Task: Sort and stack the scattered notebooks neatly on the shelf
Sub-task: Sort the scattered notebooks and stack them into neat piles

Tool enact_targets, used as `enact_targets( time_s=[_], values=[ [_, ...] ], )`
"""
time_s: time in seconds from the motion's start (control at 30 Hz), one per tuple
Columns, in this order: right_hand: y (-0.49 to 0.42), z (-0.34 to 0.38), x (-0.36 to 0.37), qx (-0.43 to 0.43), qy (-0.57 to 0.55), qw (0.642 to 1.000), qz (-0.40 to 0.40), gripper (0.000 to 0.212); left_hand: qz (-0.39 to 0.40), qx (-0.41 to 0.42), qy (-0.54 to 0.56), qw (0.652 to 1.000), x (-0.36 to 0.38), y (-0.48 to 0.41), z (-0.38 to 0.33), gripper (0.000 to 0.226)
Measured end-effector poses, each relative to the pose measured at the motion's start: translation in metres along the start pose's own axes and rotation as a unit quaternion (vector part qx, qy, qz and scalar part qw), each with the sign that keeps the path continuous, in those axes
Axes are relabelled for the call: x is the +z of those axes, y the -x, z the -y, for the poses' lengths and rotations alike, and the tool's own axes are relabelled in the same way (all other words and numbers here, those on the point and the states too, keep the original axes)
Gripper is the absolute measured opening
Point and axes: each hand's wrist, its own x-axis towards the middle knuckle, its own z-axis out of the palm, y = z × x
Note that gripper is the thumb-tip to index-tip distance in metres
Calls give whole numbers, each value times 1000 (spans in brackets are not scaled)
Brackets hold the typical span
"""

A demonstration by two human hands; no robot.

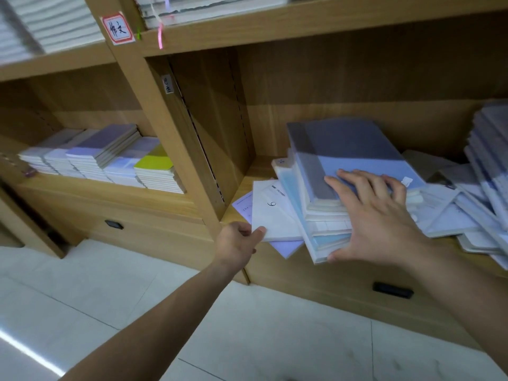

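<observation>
Wooden shelf — loose notebook pile in right bay, neat stacks in left bay.

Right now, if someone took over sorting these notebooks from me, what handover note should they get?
Left hand pinches the white notebook by its front corner. Right hand presses flat on the blue-grey stack, thumb at its front edge. Both lie in the right compartment of the shelf.
Done: that stack roughly gathered, edges uneven.
To do: square it, add the white notebook and the loose notebooks to its right.

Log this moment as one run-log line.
left hand: pinches white notebook corner | right hand: presses on blue notebook stack | loose notebooks: scattered at right
</observation>
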Motion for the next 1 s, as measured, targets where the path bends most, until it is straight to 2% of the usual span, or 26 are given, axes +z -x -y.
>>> enact_targets(
  time_s=[0.13, 0.27, 0.5, 0.67, 0.73, 0.87, 1.0],
  values=[
    [-1, 4, 3, -10, 21, 1000, -18, 137, 25, -14, 40, 999, -4, -8, -3, 43],
    [-2, 5, 7, -15, 24, 999, -38, 136, 14, -35, 99, 994, 1, -13, -8, 42],
    [-2, 5, 9, -9, 15, 999, -41, 134, 32, -14, 41, 999, -4, -9, -13, 47],
    [-3, 5, 7, -9, 13, 999, -39, 134, 35, 4, 37, 999, -3, 13, -14, 36],
    [-3, 5, 7, -9, 16, 999, -40, 134, 47, -7, 47, 998, -2, 19, -11, 28],
    [-6, 11, 10, -8, 26, 999, -44, 133, 54, -58, 122, 989, 1, 18, -6, 35],
    [-8, 15, 13, -7, 25, 998, -62, 131, 32, -76, 125, 989, 7, 6, -10, 38]
  ],
)
